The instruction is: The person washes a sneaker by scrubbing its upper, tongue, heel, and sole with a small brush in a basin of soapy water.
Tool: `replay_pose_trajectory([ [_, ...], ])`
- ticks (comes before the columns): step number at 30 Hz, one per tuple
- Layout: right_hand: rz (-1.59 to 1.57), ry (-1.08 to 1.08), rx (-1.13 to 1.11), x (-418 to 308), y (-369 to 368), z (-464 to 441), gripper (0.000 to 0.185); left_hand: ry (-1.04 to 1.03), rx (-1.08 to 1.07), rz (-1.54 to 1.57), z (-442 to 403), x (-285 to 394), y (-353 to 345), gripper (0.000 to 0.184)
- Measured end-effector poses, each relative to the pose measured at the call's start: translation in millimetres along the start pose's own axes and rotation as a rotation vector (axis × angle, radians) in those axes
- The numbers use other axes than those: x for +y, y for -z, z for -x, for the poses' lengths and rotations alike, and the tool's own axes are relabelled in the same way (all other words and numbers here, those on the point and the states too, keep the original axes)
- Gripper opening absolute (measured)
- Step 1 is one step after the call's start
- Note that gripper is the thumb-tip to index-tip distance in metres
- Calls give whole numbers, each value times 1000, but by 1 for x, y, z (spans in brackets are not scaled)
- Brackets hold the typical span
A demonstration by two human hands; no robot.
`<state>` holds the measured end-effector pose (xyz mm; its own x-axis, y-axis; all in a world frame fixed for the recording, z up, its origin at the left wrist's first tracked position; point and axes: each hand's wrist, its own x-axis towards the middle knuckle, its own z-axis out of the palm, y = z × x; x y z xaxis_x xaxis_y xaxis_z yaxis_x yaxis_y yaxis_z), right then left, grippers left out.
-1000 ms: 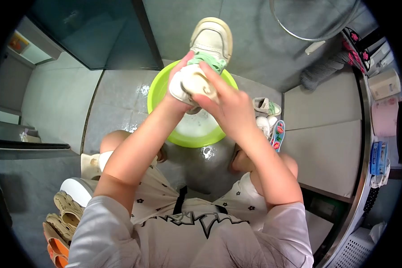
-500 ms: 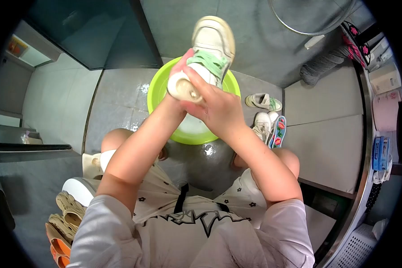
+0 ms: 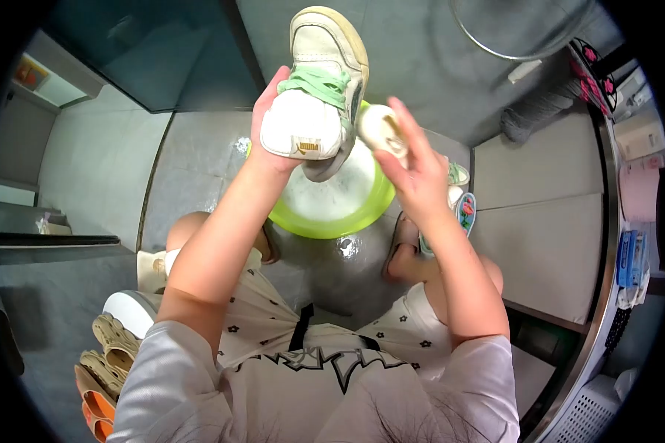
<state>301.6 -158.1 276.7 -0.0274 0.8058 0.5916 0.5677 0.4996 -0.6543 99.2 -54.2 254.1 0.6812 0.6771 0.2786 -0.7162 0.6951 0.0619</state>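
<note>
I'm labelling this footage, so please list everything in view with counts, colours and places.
Held shoe: one, white with green laces, left hand
Rounded object: one, cream, right hand
Basin: one, lime, on floor
Suds: uncountable, white, inside basin
Floor shoes: at least two, white, right
Flowered item: one, light blue, beside them
Clogs: two, beige, left
Orange-lined shoes: two, brown, beside clogs
Hose: one, silver, upper right
Basket: one, white, lower right
Hands: two, bare, above basin
</note>
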Motion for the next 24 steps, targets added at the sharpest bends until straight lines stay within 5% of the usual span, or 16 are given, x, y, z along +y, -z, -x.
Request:
replay_pose_trajectory([
  [2, 58, 102, -22, -3, -15, -6, 63, 27, -6, 12, -4, -9, 3, 50],
  [9, 136, -82, -273, 5, -24, 27, 70, -66, 135, -87, -6, -1, -8, 50],
  [15, 26, 67, 95, 5, -19, -9, 64, -68, 287, -212, -7, -25, -19, 49],
  [18, 219, 4, 0, -8, -21, -17, 61, -42, 274, -178, -2, -55, -3, 47],
  [24, 97, 82, 144, 1, -28, -27, 62, -46, 267, -208, -3, -67, 0, 46],
])
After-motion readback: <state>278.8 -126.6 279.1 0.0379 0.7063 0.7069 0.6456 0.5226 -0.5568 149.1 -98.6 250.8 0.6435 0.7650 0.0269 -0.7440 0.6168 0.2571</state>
